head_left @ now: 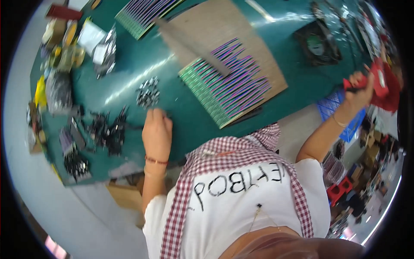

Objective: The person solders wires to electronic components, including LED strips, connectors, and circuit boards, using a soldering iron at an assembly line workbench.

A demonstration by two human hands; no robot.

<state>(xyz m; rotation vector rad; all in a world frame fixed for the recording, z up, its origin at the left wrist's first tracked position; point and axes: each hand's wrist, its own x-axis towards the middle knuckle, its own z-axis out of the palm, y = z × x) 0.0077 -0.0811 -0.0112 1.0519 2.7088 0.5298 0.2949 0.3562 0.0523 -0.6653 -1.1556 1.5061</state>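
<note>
My left hand (157, 131) is closed at the near side of the table, fingertips bunched downward. A small dark bit shows beside its fingers, but what they hold is hidden. Just beyond lies a heap of small shiny metal pieces (148, 92); to its left is a pile of black parts (108, 131). My right hand (361, 88) is raised past the table's right edge, its fingers curled round a red and black thing of unclear kind. In the middle, a green panel of boards (207, 97) with rows of pink and dark wires rests on a brown cardboard sheet (194, 28).
A flat strip (198, 47) crosses the cardboard. Another wired panel (138, 19) lies at the back. Bags and a tape roll (70, 32) crowd the left, with more black parts (76, 166). A dark tray (318, 43) sits right; a blue crate (332, 105) stands below the edge.
</note>
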